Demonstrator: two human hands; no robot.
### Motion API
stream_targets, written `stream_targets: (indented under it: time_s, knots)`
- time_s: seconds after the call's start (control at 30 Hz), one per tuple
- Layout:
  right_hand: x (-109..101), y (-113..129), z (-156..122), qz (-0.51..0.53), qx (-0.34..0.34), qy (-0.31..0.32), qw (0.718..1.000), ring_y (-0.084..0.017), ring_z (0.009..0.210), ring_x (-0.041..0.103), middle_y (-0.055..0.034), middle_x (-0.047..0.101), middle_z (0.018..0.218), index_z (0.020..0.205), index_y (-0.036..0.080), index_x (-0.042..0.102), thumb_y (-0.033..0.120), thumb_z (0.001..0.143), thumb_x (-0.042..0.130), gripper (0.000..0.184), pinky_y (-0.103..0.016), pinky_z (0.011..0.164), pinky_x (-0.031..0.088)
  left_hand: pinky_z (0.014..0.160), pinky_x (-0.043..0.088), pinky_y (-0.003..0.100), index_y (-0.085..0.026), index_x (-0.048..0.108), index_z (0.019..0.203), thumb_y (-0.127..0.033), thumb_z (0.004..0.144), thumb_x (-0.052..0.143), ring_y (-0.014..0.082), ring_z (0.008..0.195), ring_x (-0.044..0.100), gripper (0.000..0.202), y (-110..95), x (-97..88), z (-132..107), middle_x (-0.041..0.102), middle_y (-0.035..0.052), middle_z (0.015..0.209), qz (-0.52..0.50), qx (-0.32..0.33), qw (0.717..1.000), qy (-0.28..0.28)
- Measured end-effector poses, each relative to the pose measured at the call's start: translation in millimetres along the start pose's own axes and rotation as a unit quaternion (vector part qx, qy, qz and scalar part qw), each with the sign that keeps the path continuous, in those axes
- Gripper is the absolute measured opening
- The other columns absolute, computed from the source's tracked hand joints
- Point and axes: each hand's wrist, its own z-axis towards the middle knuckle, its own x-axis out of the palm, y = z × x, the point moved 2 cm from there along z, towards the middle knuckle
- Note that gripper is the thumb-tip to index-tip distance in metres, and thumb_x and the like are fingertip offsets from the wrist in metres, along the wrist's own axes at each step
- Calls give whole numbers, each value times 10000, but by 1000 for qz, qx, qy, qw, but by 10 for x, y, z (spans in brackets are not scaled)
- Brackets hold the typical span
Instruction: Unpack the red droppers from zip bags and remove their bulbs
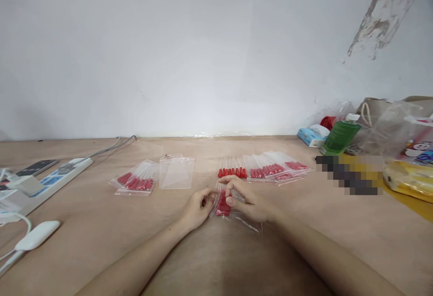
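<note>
Closest to my camera, two bare forearms (pixel 149 252) reach forward over the wooden table (pixel 101 235). The left hand (pixel 199 208) seems to have its fingertips closed on the near-left edge of a clear bag (pixel 214 210), which lies on the table between the hands with red-tipped pieces (pixel 223 205) inside. The right hand (pixel 252 202) arches over the bag's other side, thumb and forefinger curved above the red; I can't tell whether it pinches the plastic or only rests there. My worry is the thin film: if the left fingers lose that edge while the right presses, I judge the bag could slide or crumple and its pieces skew. Just beyond the right hand stands a row of loose red-tipped sticks (pixel 232 172); a careless knuckle could scatter them. Filled bags (pixel 267 170) overlap to their right, near enough to snag on a sleeve-less wrist swinging wide. Leftward lie flat clear bags (pixel 177 173), then another filled pile (pixel 137 181).
</note>
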Motion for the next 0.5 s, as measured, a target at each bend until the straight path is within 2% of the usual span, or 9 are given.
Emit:
stream_targets:
  time_s: [0.07, 0.13, 0.23, 0.33, 0.5]
  knots:
    - [-40, -24, -4, -20, 22, -34, 999, -154, 988, 500, -74, 534, 1030, 842, 184, 491, 288, 842, 481, 105, -302, 826, 414, 589, 363, 222, -162, 623, 1005, -152, 795, 428, 121, 650, 502, 287, -6, -30, -15, 574, 22, 776, 36, 7, 999, 13]
    - [-66, -81, -43, -65, 57, -67, 994, -146, 806, 529, -38, 564, 823, 783, 179, 516, 283, 805, 525, 106, -286, 729, 423, 605, 376, 226, -178, 649, 988, -153, 798, 430, 128, 677, 508, 291, -15, -57, -24, 558, 30, 796, 59, 19, 998, 22]
    - [-54, -174, -169, -122, 121, -58, 983, -125, 647, 511, 1, 553, 662, 735, 182, 566, 279, 772, 553, 105, -258, 628, 400, 677, 400, 248, -194, 680, 911, -150, 774, 472, 153, 765, 504, 253, -48, -102, -23, 524, 37, 813, 98, 49, 994, -20]
    - [-19, -230, -321, -151, 161, -45, 974, -124, 632, 519, -3, 579, 694, 807, 192, 604, 314, 770, 551, 138, -248, 591, 387, 746, 407, 267, -203, 687, 889, -117, 745, 498, 169, 837, 500, 253, -83, -122, -9, 511, 40, 833, 117, 66, 990, -37]
    - [28, -245, -438, -140, 134, -13, 981, -135, 711, 536, -24, 581, 826, 976, 219, 589, 383, 772, 556, 264, -252, 618, 408, 749, 413, 248, -193, 674, 903, -113, 788, 454, 155, 833, 536, 260, -92, -113, 15, 567, 48, 890, 63, 62, 996, 28]
